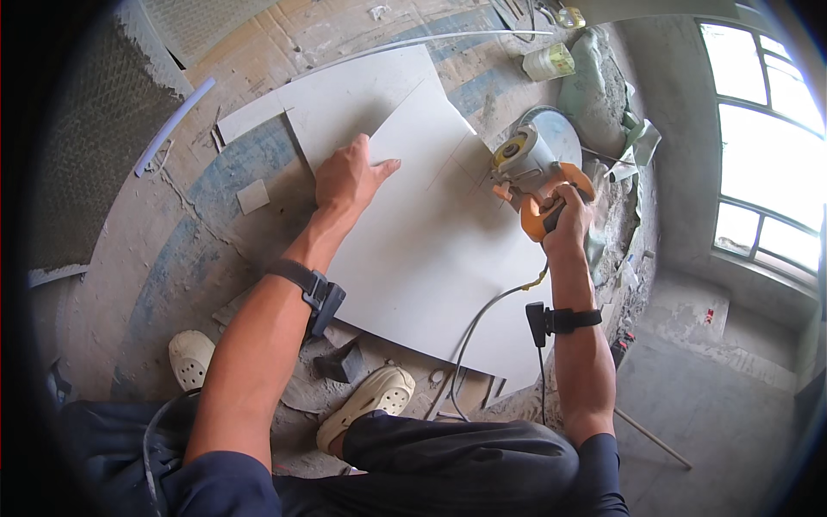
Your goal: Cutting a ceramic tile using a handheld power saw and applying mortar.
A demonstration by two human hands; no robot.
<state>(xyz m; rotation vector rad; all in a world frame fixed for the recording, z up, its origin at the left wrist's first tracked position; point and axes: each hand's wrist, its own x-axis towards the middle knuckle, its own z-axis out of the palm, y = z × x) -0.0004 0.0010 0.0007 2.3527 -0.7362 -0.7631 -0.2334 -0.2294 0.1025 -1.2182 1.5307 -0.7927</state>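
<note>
A large white tile [422, 258] lies in front of me, overlapping another white tile [345, 95] beyond it. Thin marked lines and a rectangular outline show near its far right edge. My left hand [349, 177] is closed on the tile's left edge, thumb on the face; its other fingers are partly hidden. At the tile's right side, my right hand [568, 215] grips an orange and grey handheld tile cutter [536, 164] by its handle. The cutter is tilted over the tile's right edge; I cannot tell whether it touches. Its cable [482, 314] crosses the tile's lower part.
A white bucket [551, 129] and a pale cup-like container [549, 62] stand at the far right, near a green sack [590, 73]. A small tile scrap [252, 197] lies left. My clog [366, 405] is close to the tile's near edge. Windows [767, 138] are at right.
</note>
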